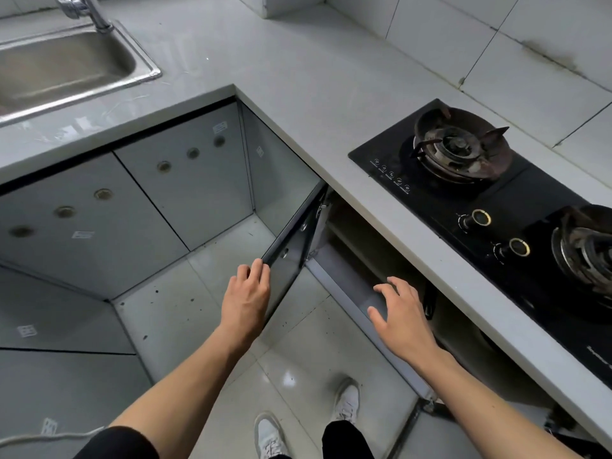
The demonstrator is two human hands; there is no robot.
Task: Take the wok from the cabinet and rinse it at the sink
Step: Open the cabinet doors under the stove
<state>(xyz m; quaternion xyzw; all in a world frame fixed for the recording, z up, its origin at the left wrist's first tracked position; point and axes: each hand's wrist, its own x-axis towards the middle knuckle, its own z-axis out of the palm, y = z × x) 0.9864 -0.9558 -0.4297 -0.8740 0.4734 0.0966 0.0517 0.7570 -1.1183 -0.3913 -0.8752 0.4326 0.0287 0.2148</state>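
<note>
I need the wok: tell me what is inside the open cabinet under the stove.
Inside the cabinet only a shelf and a dark handle show; no wok is visible. The countertop hides the rest.

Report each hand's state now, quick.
Left hand: gripping the top edge of the open grey glossy cabinet door.
Right hand: open, fingers spread, holding nothing, at the cabinet opening.

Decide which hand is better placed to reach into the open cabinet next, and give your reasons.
Right. The right hand hovers open before the cabinet opening, while the left hand grips the door edge.
</note>
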